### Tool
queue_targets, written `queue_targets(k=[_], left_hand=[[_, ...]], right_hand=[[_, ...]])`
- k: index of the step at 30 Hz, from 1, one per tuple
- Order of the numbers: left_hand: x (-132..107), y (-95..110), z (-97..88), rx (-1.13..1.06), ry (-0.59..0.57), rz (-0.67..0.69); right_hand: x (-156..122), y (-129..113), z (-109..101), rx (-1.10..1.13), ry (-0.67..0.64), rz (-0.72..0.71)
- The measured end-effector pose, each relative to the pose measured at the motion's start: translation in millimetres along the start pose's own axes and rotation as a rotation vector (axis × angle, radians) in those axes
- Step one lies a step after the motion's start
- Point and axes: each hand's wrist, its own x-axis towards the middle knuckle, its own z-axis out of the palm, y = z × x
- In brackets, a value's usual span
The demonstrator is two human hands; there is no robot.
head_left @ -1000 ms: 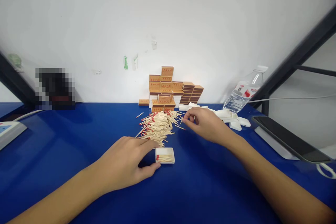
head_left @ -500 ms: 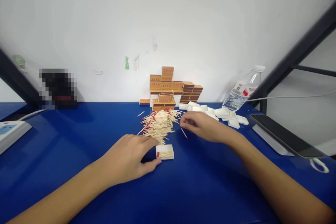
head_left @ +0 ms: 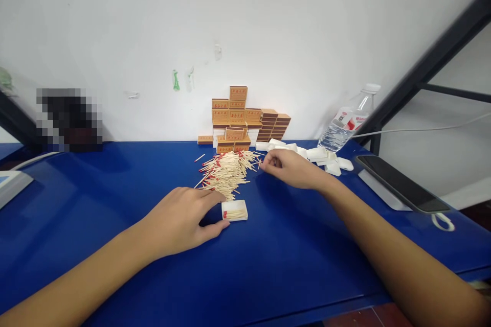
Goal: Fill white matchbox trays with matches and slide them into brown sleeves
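Note:
My left hand (head_left: 187, 219) grips a small white matchbox tray (head_left: 242, 204) at its left end, thumb at the near side and index finger at the far side. Several red-tipped matches lie inside it, heads to the left. Just beyond the tray spreads a loose heap of matches (head_left: 226, 171). At the heap's right edge, my right hand (head_left: 291, 167) is closed in a pinch, with a match (head_left: 260, 164) at its fingertips. A lone match (head_left: 199, 158) lies left of the heap.
Orange matchboxes (head_left: 237, 115) are stacked against the wall behind the heap. White empty trays (head_left: 316, 154) lie at the right, before a tilted water bottle (head_left: 345, 122). A phone (head_left: 402, 184) rests on a white block further right. A white power strip (head_left: 15, 184) sits far left.
The single match that lay below my right hand is gone from the table, and a match now shows at that hand's fingertips. My left hand keeps its hold; the view has shifted slightly.

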Motion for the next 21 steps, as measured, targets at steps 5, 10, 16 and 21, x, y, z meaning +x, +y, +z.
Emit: queue_targets(k=[5,10,16,21], left_hand=[[0.5,-1.3,2.0,0.014,-0.001,0.014],[0.6,-0.3,2.0,0.023,-0.003,0.005],[1.3,0.3,1.0,0.025,-0.013,0.004],[1.6,0.3,0.1,0.022,-0.021,-0.004]], right_hand=[[10.8,0.8,17.3,-0.095,0.230,0.225],[14.1,-5.0,26.3,-0.174,0.254,0.261],[12.3,-9.4,27.1,-0.298,0.205,0.284],[11.5,-6.5,23.6,-0.260,0.117,0.262]])
